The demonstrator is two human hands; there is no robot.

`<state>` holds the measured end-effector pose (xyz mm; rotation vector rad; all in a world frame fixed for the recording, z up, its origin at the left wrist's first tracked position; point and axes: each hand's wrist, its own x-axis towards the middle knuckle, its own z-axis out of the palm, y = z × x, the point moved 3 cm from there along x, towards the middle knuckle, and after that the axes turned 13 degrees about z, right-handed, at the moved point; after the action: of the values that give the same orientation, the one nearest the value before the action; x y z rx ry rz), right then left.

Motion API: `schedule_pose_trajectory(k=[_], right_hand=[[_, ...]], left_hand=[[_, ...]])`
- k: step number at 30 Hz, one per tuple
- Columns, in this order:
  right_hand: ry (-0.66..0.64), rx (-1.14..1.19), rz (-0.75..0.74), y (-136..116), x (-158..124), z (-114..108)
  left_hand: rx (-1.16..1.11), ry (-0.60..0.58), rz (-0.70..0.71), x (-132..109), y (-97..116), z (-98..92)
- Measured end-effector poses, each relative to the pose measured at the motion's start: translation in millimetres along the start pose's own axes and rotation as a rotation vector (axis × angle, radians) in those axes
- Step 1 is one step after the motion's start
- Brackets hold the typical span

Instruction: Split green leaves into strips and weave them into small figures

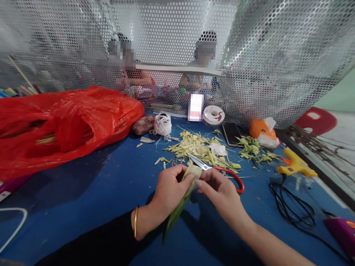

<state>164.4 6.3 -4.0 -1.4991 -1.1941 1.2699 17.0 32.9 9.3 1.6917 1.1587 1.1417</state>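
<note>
Blue tabletop [113, 185], long tapering green leaf [178, 211], pale upper end.

L blk slv [102, 241], thin gold bangle [136, 222] beside; R forearm [278, 247] bare.

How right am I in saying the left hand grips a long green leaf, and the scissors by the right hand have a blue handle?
Not quite: the handle of the scissors by the right hand is red, not blue, as the head view shows. The left hand does grip a long green leaf.
</note>
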Motion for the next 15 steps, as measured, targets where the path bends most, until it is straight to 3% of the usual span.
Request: schedule_pose_trajectory(k=[5, 9, 15], right_hand=[[0.023, 0.159, 0.136, -0.1, 5.4, -6.1], [-0.033, 0.167, 0.133, -0.5, 4.1, -3.1], [-0.033, 0.200, 0.111, -0.3, 4.4, -3.2]], left_hand=[[-0.031, -0.089, 0.018, -2.9, -0.7, 5.3], [-0.151, -0.123, -0.061, -1.6, -7.0, 8.4], [-0.154, -0.104, -0.056, -0.7, -3.9, 7.0]])
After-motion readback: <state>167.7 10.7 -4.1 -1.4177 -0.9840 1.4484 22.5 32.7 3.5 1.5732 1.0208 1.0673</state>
